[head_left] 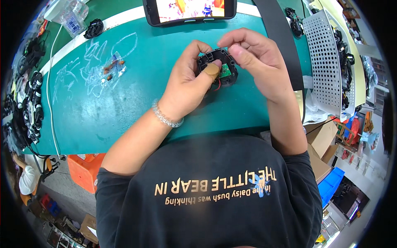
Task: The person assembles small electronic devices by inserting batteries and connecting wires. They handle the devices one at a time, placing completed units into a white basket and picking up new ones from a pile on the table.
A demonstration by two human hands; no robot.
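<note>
My left hand [186,78] grips a black plastic housing [232,75] above the green table, its thumb pressed down inside the shell. A tan covering wraps that thumb. Inside the housing sits a small green circuit board [226,71], and a red wire [218,86] loops out at the near side. My right hand [260,62] is at the housing's far right edge, thumb and index finger pinched together. What is between those fingertips is too small to make out; a thin wire seems to run near them.
A phone [190,20] stands at the far edge with a lit screen. Small brown parts [113,66] lie on clear plastic at left. One black housing [94,28] rests far left. Bundled black cables [35,107] line the left edge; a white perforated basket [326,62] stands right.
</note>
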